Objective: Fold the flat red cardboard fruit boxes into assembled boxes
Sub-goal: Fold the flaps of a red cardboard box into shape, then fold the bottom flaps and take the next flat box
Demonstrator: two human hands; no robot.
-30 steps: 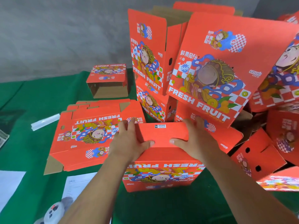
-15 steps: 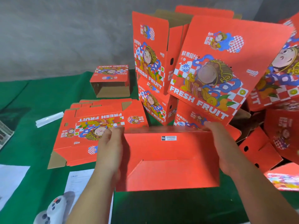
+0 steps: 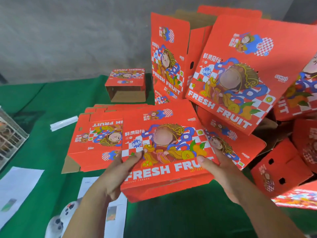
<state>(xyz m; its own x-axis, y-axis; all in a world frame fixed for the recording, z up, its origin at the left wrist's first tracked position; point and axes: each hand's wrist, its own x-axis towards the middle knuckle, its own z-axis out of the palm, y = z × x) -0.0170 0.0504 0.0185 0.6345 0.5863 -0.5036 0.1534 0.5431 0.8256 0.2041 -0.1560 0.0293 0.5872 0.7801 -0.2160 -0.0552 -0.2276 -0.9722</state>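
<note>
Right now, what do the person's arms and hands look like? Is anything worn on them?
Both forearms are bare, with no sleeves in view. The left hand and right hand wear no gloves, and no rings, watch or bracelet show. The nails look short and plain.

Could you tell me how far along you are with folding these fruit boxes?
Done: a pile of assembled boxes stands at the back and right, and a small open box sits alone on the green table. In hand: the left hand and right hand each have a grip on the box, printed face up. Left: a stack of flat boxes beside it.
</note>
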